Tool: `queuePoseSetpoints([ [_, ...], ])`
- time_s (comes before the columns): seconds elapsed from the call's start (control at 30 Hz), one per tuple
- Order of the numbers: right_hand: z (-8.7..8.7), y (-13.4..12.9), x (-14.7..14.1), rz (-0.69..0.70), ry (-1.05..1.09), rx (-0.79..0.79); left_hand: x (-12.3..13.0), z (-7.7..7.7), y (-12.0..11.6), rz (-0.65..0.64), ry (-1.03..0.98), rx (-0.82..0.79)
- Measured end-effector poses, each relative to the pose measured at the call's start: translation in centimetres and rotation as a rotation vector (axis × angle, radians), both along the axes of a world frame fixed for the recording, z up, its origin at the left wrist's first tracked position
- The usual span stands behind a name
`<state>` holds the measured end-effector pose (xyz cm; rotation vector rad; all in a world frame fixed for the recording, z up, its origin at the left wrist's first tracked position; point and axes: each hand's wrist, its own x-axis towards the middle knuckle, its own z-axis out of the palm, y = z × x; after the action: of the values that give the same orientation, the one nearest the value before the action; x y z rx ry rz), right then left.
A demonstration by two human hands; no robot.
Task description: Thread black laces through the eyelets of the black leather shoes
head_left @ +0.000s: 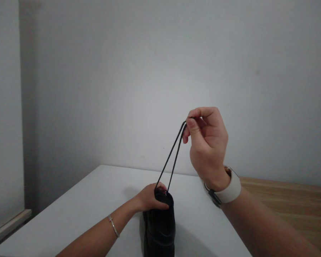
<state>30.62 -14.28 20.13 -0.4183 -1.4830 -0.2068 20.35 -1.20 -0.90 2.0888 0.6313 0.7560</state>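
A black shoe (160,235) stands on the white table at the bottom middle, its opening toward me and its lower part cut off by the frame edge. My left hand (149,198) grips the shoe around its tongue, thumb on the near side and fingers behind, partly hidden. Two black shoelace (171,153) strands rise from the shoe, drawn taut up and to the right. Above and right of the shoe, my right hand (210,142) pinches the strands' upper ends between thumb and index finger.
The white table (101,203) reaches back to a plain pale wall (139,78). Wood-grain boarding (283,207) lies at the right, beyond the table. A pale upright panel (5,107) with a ledge (13,223) stands at the left.
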Motion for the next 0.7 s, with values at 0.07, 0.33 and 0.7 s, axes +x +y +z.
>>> queuePoseSetpoints([
  [0.07,0.0,-0.3,-0.1,0.011,0.019,0.022,0.1,0.0,0.1,0.012,0.02,0.046],
  [0.33,0.0,-0.3,0.3,-0.051,-0.004,-0.026,-0.3,1.0,-0.8,0.078,-0.046,0.002],
  [0.7,-0.6,-0.4,-0.9,0.106,0.015,-0.229,-1.8,13.9,-9.1,0.378,-0.359,0.811],
])
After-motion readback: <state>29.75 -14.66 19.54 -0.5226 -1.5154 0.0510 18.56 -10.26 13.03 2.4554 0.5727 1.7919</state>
